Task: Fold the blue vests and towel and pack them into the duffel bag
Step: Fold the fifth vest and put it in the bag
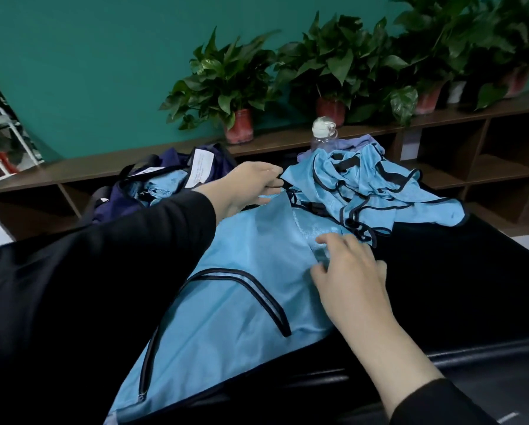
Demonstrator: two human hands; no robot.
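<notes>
I saw a teal wall (88, 72) behind a low brown wooden shelf unit (441, 167) with open compartments. Leafy potted plants (226, 84) in red pots stood in a row on its top. A white metal frame (2, 139) leaned at far left.

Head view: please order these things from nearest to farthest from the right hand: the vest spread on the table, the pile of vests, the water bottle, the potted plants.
1. Spread vest: under the right hand, touching it.
2. Pile of vests: just beyond the hand, farther back on the table.
3. Water bottle: behind the pile.
4. Potted plants: on the shelf by the wall.
</notes>
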